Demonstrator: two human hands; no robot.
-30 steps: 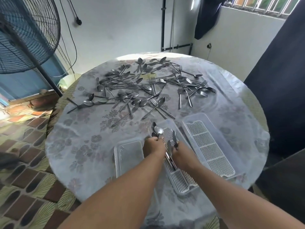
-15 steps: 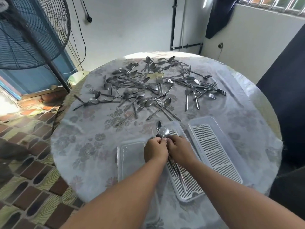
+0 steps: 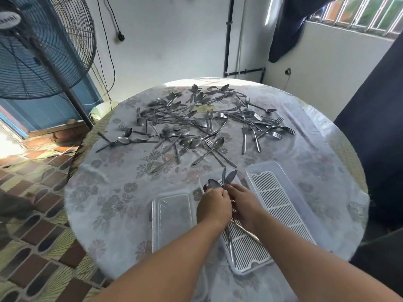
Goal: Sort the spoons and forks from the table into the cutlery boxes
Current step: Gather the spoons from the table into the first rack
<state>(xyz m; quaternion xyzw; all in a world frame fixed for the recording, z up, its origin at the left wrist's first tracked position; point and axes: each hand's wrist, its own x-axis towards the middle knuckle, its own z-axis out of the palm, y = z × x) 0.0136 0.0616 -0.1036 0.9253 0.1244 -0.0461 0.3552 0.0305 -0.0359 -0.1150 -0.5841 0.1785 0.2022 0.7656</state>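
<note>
We see two bare hands meeting over the near part of a round table covered in a pale floral plastic cloth (image 3: 113, 192). The left hand (image 3: 213, 207) has its fingers curled round a bunch of grey metal spoons (image 3: 220, 182); we count about four bowls fanning out above the knuckles, two rounded ones low on the left and two narrower ones pointing up. The right hand (image 3: 245, 203) touches the left one and pinches the same bunch at the necks, its fingers curled too. Handles of this bunch trail out beneath the wrists, lying across the grille below.

We count three clear plastic pieces on the near side. Directly under the hands sits the middle clear cutlery box with a white slotted insert (image 3: 246, 253). Just beside it on the right lies a second clear box with a white slotted insert (image 3: 281, 203), with nothing on its grille. On the left lies a flat clear plastic lid (image 3: 172, 216).

Farther across the table spreads the loose heap of metal spoons and forks (image 3: 196, 125), several dozen, too tangled to count exactly; forks gather more on its right side, spoons more on its left.

Beyond the table's left edge stands one large black pedestal fan (image 3: 41, 49).
</note>
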